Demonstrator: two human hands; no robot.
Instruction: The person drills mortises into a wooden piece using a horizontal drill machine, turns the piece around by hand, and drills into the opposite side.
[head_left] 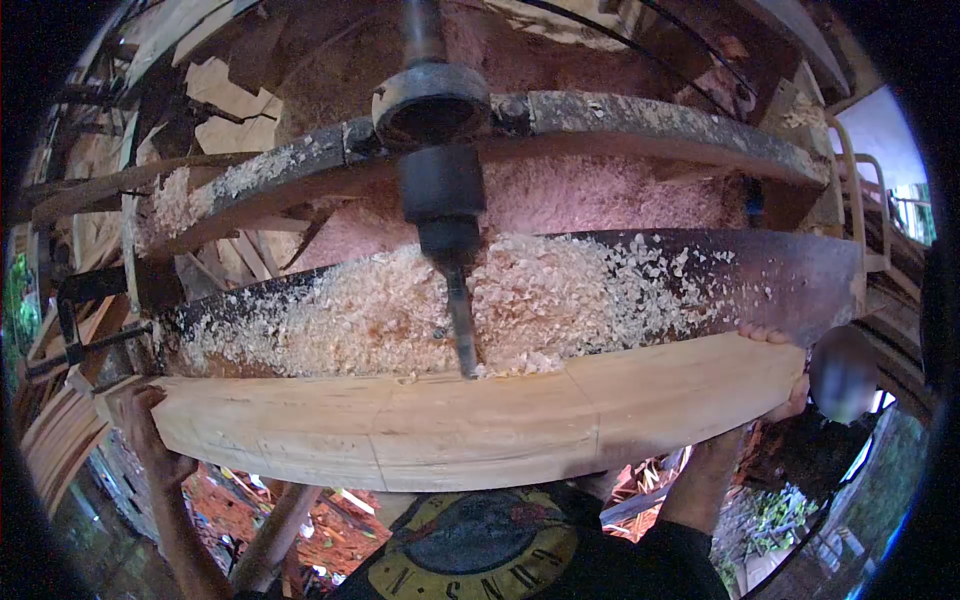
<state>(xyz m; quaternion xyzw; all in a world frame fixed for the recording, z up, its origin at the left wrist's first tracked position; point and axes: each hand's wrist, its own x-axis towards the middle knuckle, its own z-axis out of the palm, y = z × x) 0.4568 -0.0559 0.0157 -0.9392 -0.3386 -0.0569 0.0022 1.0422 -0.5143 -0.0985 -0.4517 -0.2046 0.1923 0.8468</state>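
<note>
A long pale wooden board [480,415] lies across the near side of the machine table, with thin lines marked across it. My left hand [150,425] grips its left end, fingers curled over the top edge. At the right end my right hand [785,370] holds the board, fingertips over the far edge and the rest partly hidden behind the wood. A dark drill chuck [440,195] hangs above the middle, and its bit [461,325] reaches down to the board's far edge.
Wood shavings [380,310] cover the dark metal table [810,270] behind the board. A wooden beam [660,125] crosses behind the chuck. At the left is a clamp [70,320]; a rounded grey object [843,373] stands by my right hand. Offcuts lie below.
</note>
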